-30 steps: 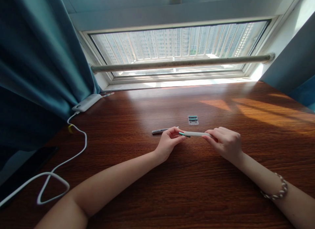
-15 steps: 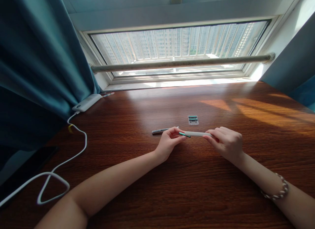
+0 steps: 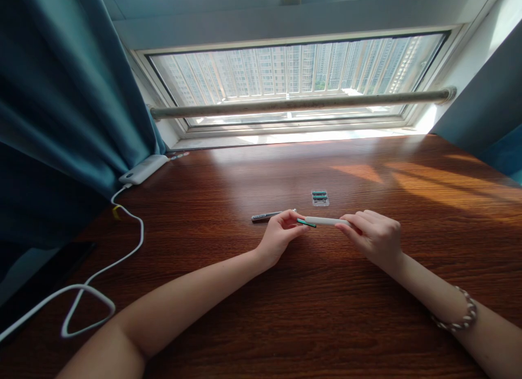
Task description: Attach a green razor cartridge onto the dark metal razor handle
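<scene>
My left hand (image 3: pixel 282 235) pinches a small black-and-green strip that looks like a razor blade cartridge (image 3: pixel 306 223) between its thumb and fingers. Closed round one end of a slim white stick (image 3: pixel 322 221) is my right hand (image 3: pixel 373 235). The stick's free end lies right against the cartridge, near the left fingertips; whether they touch I cannot tell. Just beyond my left hand lies a slim silver-and-black razor handle (image 3: pixel 266 216), its far end partly behind the fingers. A small clear tray (image 3: pixel 320 203) holding similar green-and-black cartridges sits farther back on the table.
The brown wooden table (image 3: pixel 228 314) runs up to the window sill. A white power bank-like device (image 3: pixel 144 169) rests at the left by the blue curtain (image 3: pixel 73 85), with a white cable (image 3: pixel 141 232) looping down from it. A pipe (image 3: pixel 302 104) crosses the window.
The white stick and my right hand have shifted very slightly to the left. My left hand keeps the cartridge in nearly the same spot.
</scene>
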The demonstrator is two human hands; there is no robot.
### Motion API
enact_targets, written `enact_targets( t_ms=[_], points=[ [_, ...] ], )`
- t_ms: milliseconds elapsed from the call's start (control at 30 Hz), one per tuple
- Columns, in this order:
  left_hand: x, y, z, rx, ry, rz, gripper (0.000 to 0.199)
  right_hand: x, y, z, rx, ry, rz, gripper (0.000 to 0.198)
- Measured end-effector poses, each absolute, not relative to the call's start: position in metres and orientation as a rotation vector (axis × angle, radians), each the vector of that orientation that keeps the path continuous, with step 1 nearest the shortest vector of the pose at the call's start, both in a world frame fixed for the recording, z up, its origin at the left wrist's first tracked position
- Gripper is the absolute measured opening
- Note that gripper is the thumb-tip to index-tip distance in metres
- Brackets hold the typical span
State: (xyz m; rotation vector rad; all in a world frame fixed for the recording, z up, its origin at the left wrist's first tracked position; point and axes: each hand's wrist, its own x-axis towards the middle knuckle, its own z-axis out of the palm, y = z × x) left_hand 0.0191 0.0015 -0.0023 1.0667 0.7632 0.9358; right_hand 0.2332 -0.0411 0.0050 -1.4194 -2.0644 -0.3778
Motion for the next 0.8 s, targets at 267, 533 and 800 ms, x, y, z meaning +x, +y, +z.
enact_targets(
  t_ms=[267,533,800],
  points=[
    [0.0192,0.0015,-0.0043,1.077,0.778,0.944,0.018,0.2318,-0.0432,0.0057,-1.417,-2.070,-0.394,0.027],
    [0.0196,0.0009,-0.0024,1.087,0.764,0.926,0.017,0.2334,-0.0415,0.0041,-1.419,-2.047,-0.406,0.025],
    [0.0182,0.0023,-0.0063,1.077,0.757,0.931,0.016,0.2323,-0.0433,0.0043,-1.406,-2.068,-0.361,0.022]
  ],
)
